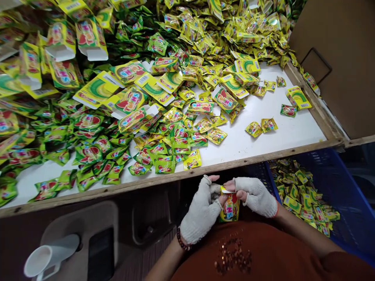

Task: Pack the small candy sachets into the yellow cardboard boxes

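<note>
Both hands wear white gloves with bare fingertips and meet in front of the body, below the table's edge. A small yellow and green box (230, 208) printed with a red fruit is held upright between them. My left hand (203, 210) has its fingers and thumb closed on the box's left side and top. At the upper right of the box, my right hand (254, 194) pinches the top, where a white flap shows. What is inside the box is hidden.
Piles of green (89, 154) and yellow sachets (199, 35) and loose boxes (131, 99) cover much of the white table (234, 144), edged with wood. A blue crate (348, 210) of boxes stands at right. A white mug (49, 257) and dark phone (101, 253) lie lower left.
</note>
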`<state>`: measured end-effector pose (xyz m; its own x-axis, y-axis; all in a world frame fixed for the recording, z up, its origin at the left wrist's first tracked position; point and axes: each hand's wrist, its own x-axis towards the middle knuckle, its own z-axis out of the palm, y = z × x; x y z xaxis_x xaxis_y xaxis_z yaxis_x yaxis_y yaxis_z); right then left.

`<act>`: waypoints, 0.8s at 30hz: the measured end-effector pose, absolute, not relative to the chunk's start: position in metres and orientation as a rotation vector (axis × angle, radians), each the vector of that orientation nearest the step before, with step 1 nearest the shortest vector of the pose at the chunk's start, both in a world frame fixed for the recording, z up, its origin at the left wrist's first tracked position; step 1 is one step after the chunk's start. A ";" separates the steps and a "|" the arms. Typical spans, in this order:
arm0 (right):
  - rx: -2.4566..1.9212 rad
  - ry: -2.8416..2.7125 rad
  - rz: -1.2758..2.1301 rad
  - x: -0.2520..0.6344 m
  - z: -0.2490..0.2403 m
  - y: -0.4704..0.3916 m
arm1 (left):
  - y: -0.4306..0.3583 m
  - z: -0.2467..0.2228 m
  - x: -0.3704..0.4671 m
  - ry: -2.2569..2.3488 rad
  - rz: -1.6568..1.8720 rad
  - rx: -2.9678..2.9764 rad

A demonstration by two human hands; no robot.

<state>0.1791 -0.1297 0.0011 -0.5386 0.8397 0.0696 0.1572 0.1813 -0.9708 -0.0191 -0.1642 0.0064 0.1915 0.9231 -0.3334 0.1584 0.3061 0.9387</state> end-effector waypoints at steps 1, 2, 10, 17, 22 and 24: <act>-0.938 -1.846 1.377 0.180 0.003 -0.130 | -0.165 0.007 -0.019 1.291 0.746 1.173; -0.978 -1.856 1.356 0.179 0.005 -0.130 | -0.165 0.007 -0.019 1.305 0.741 1.200; -1.137 -1.961 1.301 0.179 0.017 -0.123 | -0.169 0.010 -0.020 1.255 0.702 1.311; -0.919 -2.097 1.244 0.188 0.015 -0.128 | -0.169 0.012 -0.023 1.285 0.724 1.457; -0.747 -2.150 1.228 0.196 0.008 -0.134 | -0.169 0.010 -0.023 1.256 0.734 1.552; -0.819 -2.165 1.247 0.194 0.007 -0.135 | -0.167 0.009 -0.021 1.225 0.775 1.560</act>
